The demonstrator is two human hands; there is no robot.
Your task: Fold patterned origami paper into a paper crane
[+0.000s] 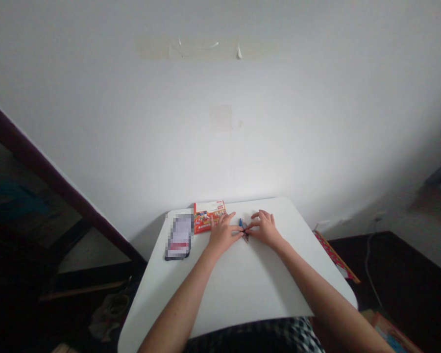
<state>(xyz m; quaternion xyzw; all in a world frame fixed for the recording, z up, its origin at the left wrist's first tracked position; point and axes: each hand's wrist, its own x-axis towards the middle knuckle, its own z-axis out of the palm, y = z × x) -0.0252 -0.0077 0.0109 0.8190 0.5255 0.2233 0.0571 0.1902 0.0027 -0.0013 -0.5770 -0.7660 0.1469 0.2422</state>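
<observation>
Both my hands rest near the far edge of a white table [242,289]. Between them lies a small object [242,229] with blue, grey and dark parts, too small to name. My left hand [223,232] lies on the table with its fingertips pinched on the object's left side. My right hand [264,228] has its fingers curled, and its thumb and forefinger pinch the object's right side. A red printed box [207,215] lies just behind my left hand.
A dark flat item with a blurred surface [179,237] lies at the table's left edge. A white wall rises right behind the table. A red patterned sheet [336,257] sits on the floor to the right, and a cable [371,264] runs along the dark floor.
</observation>
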